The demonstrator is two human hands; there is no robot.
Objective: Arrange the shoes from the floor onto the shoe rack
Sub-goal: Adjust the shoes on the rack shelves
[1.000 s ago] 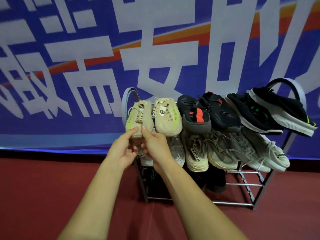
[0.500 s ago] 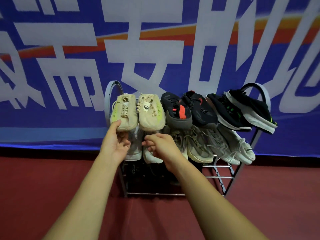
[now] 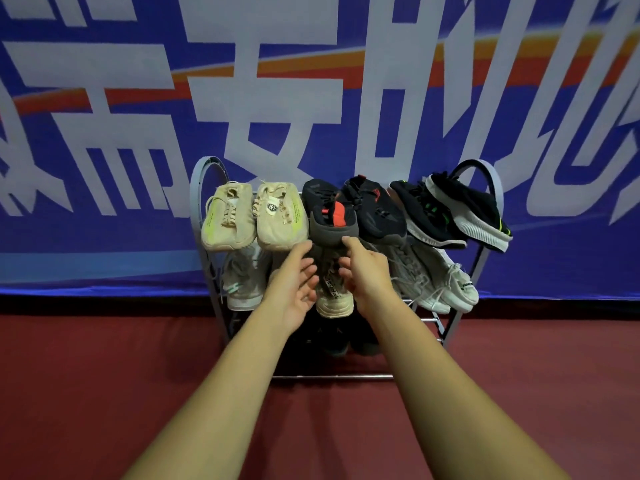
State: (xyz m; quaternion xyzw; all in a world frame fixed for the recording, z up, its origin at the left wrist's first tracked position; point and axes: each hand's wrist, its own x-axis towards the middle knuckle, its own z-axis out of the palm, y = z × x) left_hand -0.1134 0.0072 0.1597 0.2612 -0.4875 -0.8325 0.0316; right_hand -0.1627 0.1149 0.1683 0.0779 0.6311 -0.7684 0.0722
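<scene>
A grey metal shoe rack [image 3: 199,188] stands against the banner wall. Its top tier holds a beige pair [image 3: 254,216], a dark grey pair with red accents [image 3: 332,216] and a black pair with white soles [image 3: 450,213]. The middle tier carries pale sneakers [image 3: 242,282] and cream ones [image 3: 334,296]. Dark shoes [image 3: 332,341] sit on the bottom tier. My left hand [image 3: 294,285] and right hand [image 3: 367,271] hover open just below the toe of the left dark grey shoe, fingers spread on either side of it, with the right fingertips touching its toe.
A blue banner [image 3: 104,133] with large white characters covers the wall behind the rack. Red floor [image 3: 104,393] spreads in front and to both sides. The rack's chrome bottom rail [image 3: 332,376] lies close to my forearms.
Both hands have left the beige shoes at the top left and shifted right to the dark grey shoe. The view has moved closer to the rack.
</scene>
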